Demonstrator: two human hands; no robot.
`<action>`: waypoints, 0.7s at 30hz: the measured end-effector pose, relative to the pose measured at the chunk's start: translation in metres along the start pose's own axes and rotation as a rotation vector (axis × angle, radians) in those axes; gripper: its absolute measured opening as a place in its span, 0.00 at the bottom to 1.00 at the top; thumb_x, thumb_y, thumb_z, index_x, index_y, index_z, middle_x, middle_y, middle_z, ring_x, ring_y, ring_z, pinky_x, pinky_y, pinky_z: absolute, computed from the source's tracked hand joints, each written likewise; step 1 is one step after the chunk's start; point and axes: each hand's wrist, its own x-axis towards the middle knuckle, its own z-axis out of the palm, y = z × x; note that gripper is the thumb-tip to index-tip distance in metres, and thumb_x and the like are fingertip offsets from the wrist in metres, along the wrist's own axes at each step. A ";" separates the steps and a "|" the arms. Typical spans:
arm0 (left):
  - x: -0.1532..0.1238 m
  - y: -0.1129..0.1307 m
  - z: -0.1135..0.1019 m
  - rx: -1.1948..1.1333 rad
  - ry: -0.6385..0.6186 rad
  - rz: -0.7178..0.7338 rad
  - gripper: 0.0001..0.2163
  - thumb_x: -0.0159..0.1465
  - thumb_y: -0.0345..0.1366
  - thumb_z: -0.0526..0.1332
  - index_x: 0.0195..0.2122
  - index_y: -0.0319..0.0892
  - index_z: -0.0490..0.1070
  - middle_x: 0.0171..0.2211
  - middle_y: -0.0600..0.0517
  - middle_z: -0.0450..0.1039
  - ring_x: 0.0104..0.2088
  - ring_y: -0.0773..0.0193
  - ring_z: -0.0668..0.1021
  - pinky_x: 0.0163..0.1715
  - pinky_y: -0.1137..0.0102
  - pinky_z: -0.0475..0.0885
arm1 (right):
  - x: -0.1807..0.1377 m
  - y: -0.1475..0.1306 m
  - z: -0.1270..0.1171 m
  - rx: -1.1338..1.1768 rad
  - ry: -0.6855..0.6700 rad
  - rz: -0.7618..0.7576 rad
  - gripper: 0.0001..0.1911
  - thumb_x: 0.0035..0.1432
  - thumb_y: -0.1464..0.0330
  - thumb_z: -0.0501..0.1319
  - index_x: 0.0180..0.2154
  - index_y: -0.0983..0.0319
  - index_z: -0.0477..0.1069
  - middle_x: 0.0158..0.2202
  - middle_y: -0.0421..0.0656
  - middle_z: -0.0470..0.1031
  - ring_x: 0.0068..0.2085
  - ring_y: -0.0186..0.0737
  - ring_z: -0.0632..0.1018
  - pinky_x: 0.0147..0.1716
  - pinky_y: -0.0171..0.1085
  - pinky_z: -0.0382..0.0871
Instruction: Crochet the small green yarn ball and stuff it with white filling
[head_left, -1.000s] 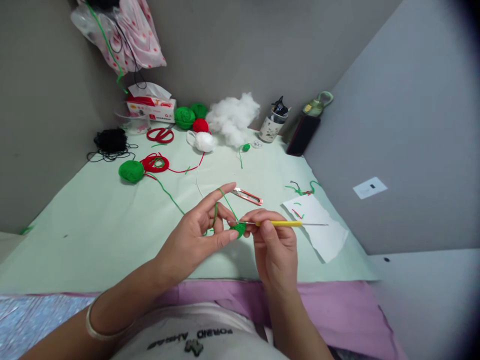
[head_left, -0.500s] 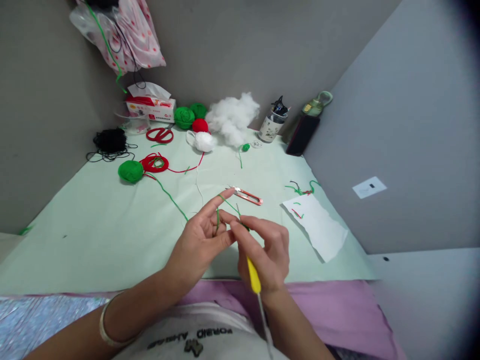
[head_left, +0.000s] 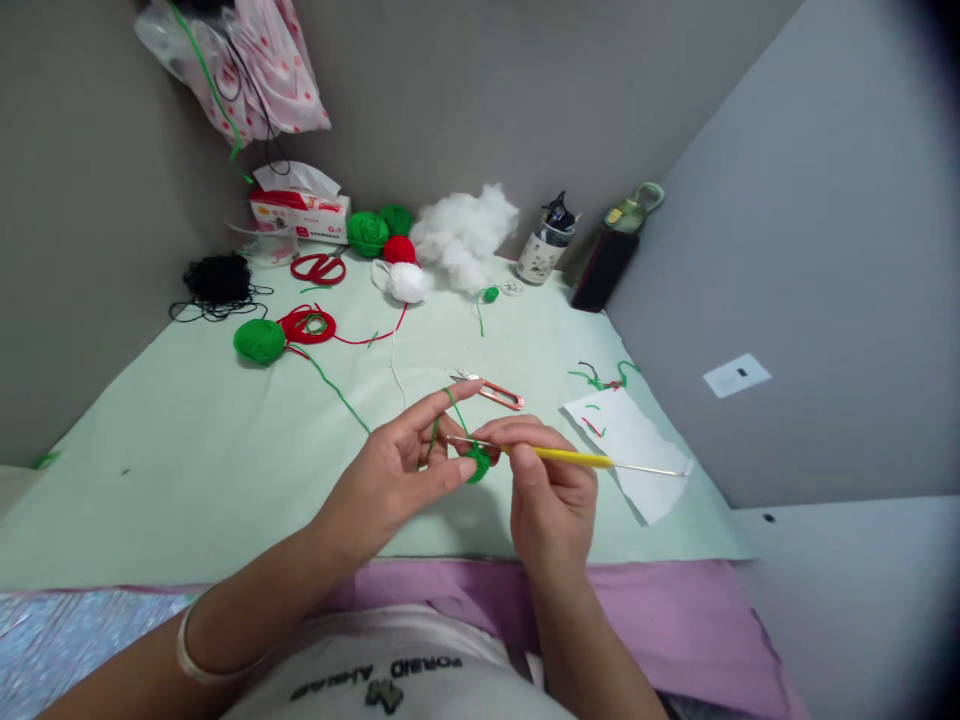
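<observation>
My left hand pinches a small green crochet piece between thumb and fingers. Green yarn runs over its raised index finger and down to the piece. In my right hand is a crochet hook with a yellow handle, held nearly level. The hook's thin tip reaches left, at the top of the crochet piece; whether it sits inside a loop is too small to tell. A green yarn ball lies to the left, its strand leading toward my left hand.
Orange thread snips lie just beyond my hands. Torn white paper with yarn scraps is at right. Farther back are red scissors, black yarn, a white yarn ball, white stuffing, a pen holder and a bottle.
The hook has swung from steep, handle toward me, to nearly level, handle pointing right. My right hand has turned and shifted slightly right, and more of the green piece shows.
</observation>
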 end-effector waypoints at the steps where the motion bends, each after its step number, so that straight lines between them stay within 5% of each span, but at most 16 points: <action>1: 0.000 -0.001 -0.001 0.034 0.012 -0.002 0.26 0.64 0.36 0.72 0.62 0.63 0.73 0.36 0.57 0.67 0.34 0.72 0.70 0.41 0.75 0.68 | 0.000 0.001 0.000 0.006 -0.009 0.015 0.09 0.70 0.68 0.62 0.42 0.54 0.83 0.38 0.43 0.82 0.41 0.40 0.79 0.37 0.39 0.74; 9: -0.002 0.006 -0.002 0.251 0.066 0.002 0.27 0.65 0.35 0.69 0.64 0.60 0.71 0.39 0.57 0.68 0.28 0.72 0.63 0.36 0.72 0.66 | 0.007 -0.003 -0.002 0.116 0.007 0.124 0.10 0.70 0.62 0.62 0.36 0.58 0.77 0.34 0.43 0.82 0.31 0.37 0.77 0.31 0.37 0.73; 21: -0.006 0.015 0.002 0.480 0.123 0.057 0.27 0.62 0.32 0.66 0.62 0.55 0.73 0.37 0.57 0.68 0.26 0.72 0.64 0.36 0.71 0.69 | 0.005 -0.013 -0.011 -0.067 -0.134 -0.001 0.12 0.74 0.67 0.56 0.41 0.57 0.78 0.37 0.44 0.81 0.40 0.41 0.80 0.37 0.41 0.75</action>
